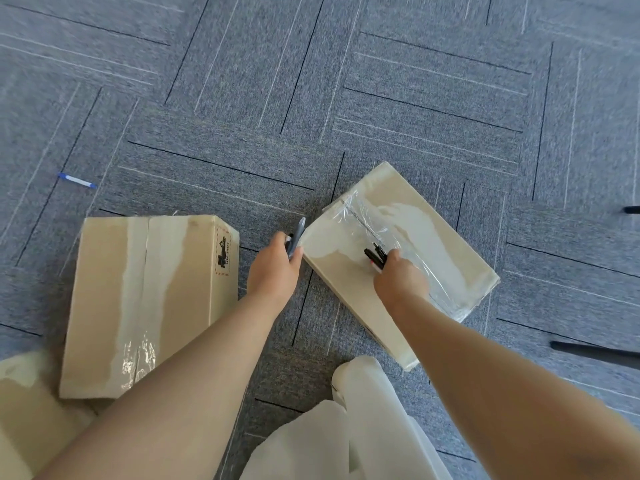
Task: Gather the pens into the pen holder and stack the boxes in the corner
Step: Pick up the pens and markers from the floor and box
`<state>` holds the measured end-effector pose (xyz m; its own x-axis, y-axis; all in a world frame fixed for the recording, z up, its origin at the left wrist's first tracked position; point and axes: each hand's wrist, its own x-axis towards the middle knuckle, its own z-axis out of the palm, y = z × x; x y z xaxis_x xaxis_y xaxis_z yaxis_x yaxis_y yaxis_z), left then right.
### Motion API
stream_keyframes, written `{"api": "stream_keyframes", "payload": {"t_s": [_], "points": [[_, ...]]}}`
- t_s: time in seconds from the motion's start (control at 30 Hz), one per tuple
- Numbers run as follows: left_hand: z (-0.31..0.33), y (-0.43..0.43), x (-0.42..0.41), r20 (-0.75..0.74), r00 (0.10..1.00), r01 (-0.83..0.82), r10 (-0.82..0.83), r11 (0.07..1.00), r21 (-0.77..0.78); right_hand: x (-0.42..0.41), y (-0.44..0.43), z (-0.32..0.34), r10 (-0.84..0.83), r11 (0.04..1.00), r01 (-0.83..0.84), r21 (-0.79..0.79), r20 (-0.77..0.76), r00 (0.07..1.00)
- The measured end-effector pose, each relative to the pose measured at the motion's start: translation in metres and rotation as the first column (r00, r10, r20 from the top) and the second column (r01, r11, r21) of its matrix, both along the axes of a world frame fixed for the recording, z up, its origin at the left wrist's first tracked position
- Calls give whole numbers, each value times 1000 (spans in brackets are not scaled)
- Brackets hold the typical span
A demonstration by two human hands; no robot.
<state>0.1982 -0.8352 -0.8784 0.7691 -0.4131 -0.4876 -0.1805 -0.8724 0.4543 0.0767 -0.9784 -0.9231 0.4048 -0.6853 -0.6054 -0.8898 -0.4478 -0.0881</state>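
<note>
Left hand (275, 263) gripping grey pen (298, 237), fingers curling round it. Right hand (398, 277) clutching black pens (375, 256) over taped box (398, 258). Blue pen (77, 180) lying on floor (242, 98).

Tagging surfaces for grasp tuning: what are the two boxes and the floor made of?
Left box: tan cardboard, matte, glossy clear tape strip along its seam. Right box: same cardboard, crinkled shiny plastic film on top. Floor: grey carpet tiles, woven texture.

Grey carpet tiles (415, 109), laid in alternating directions with thin pale and dark stripes, cover the floor in soft, even daylight.
</note>
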Motion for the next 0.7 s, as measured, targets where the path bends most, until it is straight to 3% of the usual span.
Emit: {"api": "stream_keyframes", "payload": {"t_s": [0.17, 0.3, 0.5, 0.7], "points": [[12, 7, 1, -52, 997, -49, 49, 999, -15, 4, 1, 11, 67, 996, -64, 59, -57, 996], [46, 20, 5, -73, 989, -133, 131, 991, -23, 18, 10, 59, 55, 983, -75, 170, 116, 992], [147, 24, 18, -83, 964, -257, 252, 965, -57, 53, 22, 175, 28, 971, -104, 214, 330, 944], [264, 11, 50, -47, 913, -407, 404, 903, -139, 94, 5, 290, 154, 945, -260, 199, 433, 888]]}}
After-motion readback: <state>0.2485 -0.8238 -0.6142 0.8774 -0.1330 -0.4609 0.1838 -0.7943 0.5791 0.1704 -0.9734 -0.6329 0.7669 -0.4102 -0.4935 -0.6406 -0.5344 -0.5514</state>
